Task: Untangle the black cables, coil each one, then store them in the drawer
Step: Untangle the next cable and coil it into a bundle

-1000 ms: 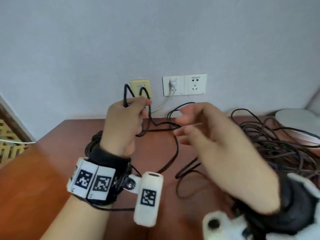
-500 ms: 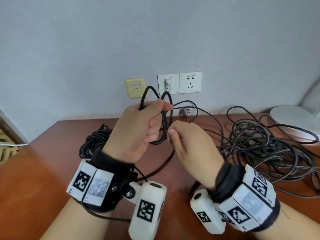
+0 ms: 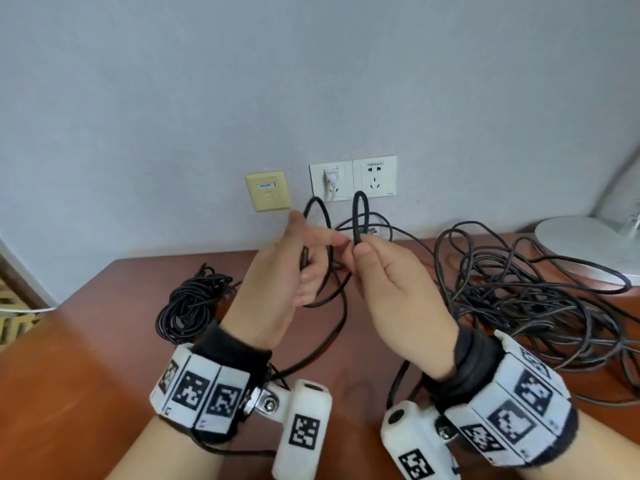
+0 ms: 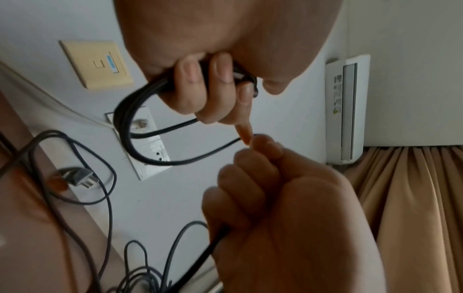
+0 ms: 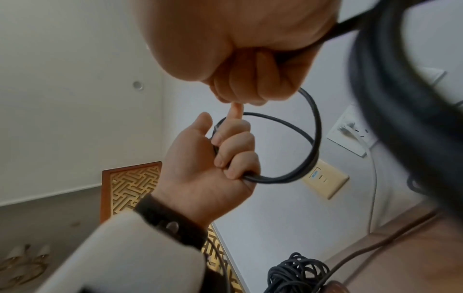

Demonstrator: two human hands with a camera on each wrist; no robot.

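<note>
Both hands are raised above the brown desk (image 3: 104, 393) and hold one black cable (image 3: 360, 216). My left hand (image 3: 311, 258) grips a small bundle of its loops (image 4: 125, 119), fingers curled round them and forefinger stretched towards the right hand. My right hand (image 3: 356, 251) pinches an upright loop of the same cable next to it; the cable's slack runs down to the desk. A finished coil (image 3: 188, 306) lies on the desk at the left. A large tangle of black cables (image 3: 519, 292) lies at the right. No drawer is in view.
On the wall behind are a yellow data socket (image 3: 268, 190) and a white double socket (image 3: 353, 178) with a white plug in it. A white lamp base (image 3: 581, 247) stands at the back right. A loose grey plug (image 4: 75, 176) lies near the wall.
One second ago my right hand was open and apart from the cable. It has since closed on the cable beside my left hand and raised a fresh loop there.
</note>
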